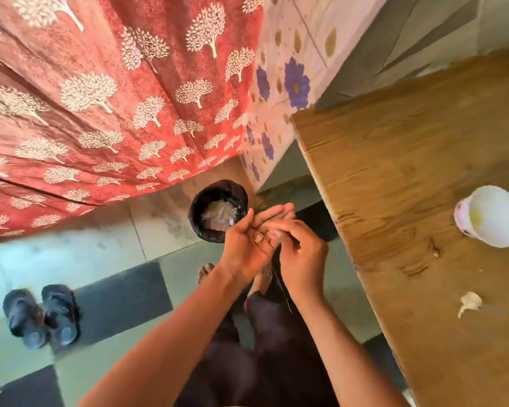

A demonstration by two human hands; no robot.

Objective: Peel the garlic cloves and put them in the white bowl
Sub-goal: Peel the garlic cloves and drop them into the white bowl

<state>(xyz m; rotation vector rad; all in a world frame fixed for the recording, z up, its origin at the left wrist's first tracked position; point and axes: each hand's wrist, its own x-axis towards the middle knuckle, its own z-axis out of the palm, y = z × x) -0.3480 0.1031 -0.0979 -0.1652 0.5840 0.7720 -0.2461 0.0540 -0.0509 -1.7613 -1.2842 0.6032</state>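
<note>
Garlic peel [259, 239] lies in the open left hand [247, 245]; right hand [301, 259] pinches it.

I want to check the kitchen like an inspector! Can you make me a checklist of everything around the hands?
Surface: brown wooden table, scratched.
Job's things: round white bowl on the table; pale garlic piece near the table's edge; papery peel bits in the left palm.
Clutter: small brown scrap beside the bowl.
Hands: left hand open, palm up; right hand picks at the palm, over the floor.
Cables: nothing seen.
Surroundings: black-lined bin, dark sandals, red tree-print curtain.
</note>
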